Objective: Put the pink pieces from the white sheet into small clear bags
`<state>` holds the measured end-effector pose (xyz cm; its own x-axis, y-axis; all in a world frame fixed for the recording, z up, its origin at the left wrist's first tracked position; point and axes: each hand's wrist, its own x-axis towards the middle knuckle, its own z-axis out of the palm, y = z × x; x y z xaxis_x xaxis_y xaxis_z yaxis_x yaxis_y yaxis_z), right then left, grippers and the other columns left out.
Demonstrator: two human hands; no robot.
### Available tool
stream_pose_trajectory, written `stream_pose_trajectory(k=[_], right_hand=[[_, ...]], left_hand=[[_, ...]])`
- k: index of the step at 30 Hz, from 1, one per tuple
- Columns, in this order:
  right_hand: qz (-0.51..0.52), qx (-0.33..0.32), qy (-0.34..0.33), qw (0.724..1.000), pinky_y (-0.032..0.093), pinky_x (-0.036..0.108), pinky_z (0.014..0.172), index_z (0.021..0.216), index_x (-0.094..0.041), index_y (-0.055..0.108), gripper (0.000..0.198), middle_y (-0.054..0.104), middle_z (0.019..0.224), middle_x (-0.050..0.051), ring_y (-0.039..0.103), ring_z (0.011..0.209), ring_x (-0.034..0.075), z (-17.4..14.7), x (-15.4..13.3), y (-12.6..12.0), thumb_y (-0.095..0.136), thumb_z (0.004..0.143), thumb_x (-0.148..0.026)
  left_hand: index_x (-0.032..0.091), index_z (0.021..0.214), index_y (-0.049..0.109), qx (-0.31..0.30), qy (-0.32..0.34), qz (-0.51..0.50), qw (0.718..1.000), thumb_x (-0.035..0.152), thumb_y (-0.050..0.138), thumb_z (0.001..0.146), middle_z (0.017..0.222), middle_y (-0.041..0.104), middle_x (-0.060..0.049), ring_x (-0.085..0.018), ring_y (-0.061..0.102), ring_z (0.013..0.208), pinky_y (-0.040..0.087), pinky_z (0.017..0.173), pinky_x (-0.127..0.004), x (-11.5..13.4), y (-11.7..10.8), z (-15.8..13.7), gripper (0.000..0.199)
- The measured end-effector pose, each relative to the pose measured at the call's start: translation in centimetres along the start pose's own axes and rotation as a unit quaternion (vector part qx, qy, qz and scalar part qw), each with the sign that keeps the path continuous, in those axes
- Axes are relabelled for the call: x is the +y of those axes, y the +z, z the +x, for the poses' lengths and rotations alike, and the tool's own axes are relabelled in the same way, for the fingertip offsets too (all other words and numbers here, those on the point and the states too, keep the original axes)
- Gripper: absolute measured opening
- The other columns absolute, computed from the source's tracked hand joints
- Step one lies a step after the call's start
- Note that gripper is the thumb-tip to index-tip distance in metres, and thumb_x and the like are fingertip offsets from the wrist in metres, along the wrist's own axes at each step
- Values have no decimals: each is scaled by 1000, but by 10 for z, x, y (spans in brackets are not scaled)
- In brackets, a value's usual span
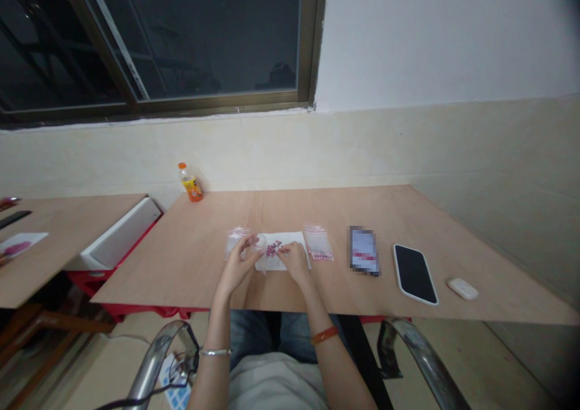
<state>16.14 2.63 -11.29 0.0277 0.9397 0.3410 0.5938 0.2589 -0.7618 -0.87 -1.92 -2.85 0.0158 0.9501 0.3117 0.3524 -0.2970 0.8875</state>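
Observation:
My left hand (241,258) is closed around a small, clear, roundish plastic piece (258,242) with pinkish bits showing through it; its exact kind is too small to tell. Under both hands lies a white sheet of paper (296,237), carrying a cluster of small purple-pink pieces (273,249) that look like beads. At the right side of this cluster, the fingers of my right hand (294,260) are pinched together; whatever is between them is too small to make out. Clear zip bags flank the paper: a left bag (232,241), partly behind my left hand, and a right bag (318,241) with pink bits along its bottom.
Rightward on the wooden table (181,265) lie a lit phone (364,251), a dark-screened tablet-like device (415,274) and a white earbud case (463,288). An orange drink bottle (191,183) stands at the back left. Metal chair arms (419,352) flank my lap.

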Motion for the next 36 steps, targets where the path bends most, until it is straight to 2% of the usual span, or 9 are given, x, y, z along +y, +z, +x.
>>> stream_pose_trajectory(k=[6, 8, 11, 16, 19, 22, 27, 31, 36], right_hand=[[107, 134, 1, 985, 43, 31, 74, 72, -18, 67, 16, 66, 78, 6, 58, 80, 19, 11, -19, -26, 62, 76, -32], [132, 152, -10, 979, 44, 30, 72, 73, -18, 68, 16, 66, 80, 5, 57, 82, 19, 13, -30, -36, 63, 75, -34], [165, 152, -43, 974, 44, 30, 71, 75, -19, 69, 16, 65, 82, 5, 57, 84, 19, 12, -48, -48, 64, 75, -34], [189, 123, -90, 970, 44, 33, 81, 80, -23, 72, 13, 64, 94, 5, 56, 94, 19, 7, -70, -55, 66, 75, -33], [194, 87, -98, 972, 43, 34, 85, 85, -24, 72, 15, 63, 103, 7, 55, 101, 20, 5, -74, -52, 63, 78, -34], [192, 92, -75, 974, 45, 32, 81, 88, -22, 72, 20, 63, 104, 8, 57, 99, 20, 6, -66, -44, 58, 81, -36], [93, 102, -32, 990, 44, 32, 77, 85, -19, 71, 16, 66, 90, 8, 58, 89, 20, 11, -34, -29, 59, 79, -30], [-32, 31, -18, 999, 42, 30, 77, 83, -18, 71, 12, 66, 85, 7, 58, 85, 20, 7, -16, -20, 61, 76, -22], [-160, -19, 38, 986, 36, 33, 81, 86, -21, 72, 14, 66, 91, 9, 56, 92, 23, -5, -5, -8, 64, 75, -27]], left_hand=[[17, 111, 57, -30, -13, -1, 999, 31, 67, 71, 115, 62, -10, -22, 56, 109, 41, 97, -37, 0, 2, -2, 44], [17, 111, 57, -38, -16, -4, 999, 31, 67, 71, 116, 61, -10, -22, 55, 110, 40, 98, -38, -3, 2, -3, 43], [17, 110, 57, -53, -17, -1, 998, 30, 68, 70, 117, 61, -10, -22, 55, 111, 39, 99, -39, -6, 2, -4, 44], [18, 112, 57, -80, -20, -20, 996, 32, 68, 72, 116, 62, -9, -22, 56, 109, 41, 97, -38, -5, 3, -2, 43], [19, 113, 57, -105, -7, -47, 993, 35, 66, 74, 117, 62, -9, -22, 56, 108, 43, 95, -38, -5, 5, -1, 43], [18, 113, 57, -100, -11, -51, 994, 36, 67, 73, 117, 62, -10, -22, 57, 108, 44, 94, -38, -5, 6, -1, 45], [18, 113, 57, -88, -34, -34, 995, 33, 68, 72, 118, 61, -10, -22, 57, 108, 43, 95, -39, -2, 2, -3, 46], [19, 117, 56, -78, -22, -38, 996, 35, 67, 73, 119, 61, -10, -22, 57, 107, 43, 95, -39, 0, 0, -1, 49], [19, 121, 54, -85, -27, -46, 995, 38, 65, 75, 117, 62, -10, -22, 57, 107, 44, 93, -38, -1, 1, 3, 51]])
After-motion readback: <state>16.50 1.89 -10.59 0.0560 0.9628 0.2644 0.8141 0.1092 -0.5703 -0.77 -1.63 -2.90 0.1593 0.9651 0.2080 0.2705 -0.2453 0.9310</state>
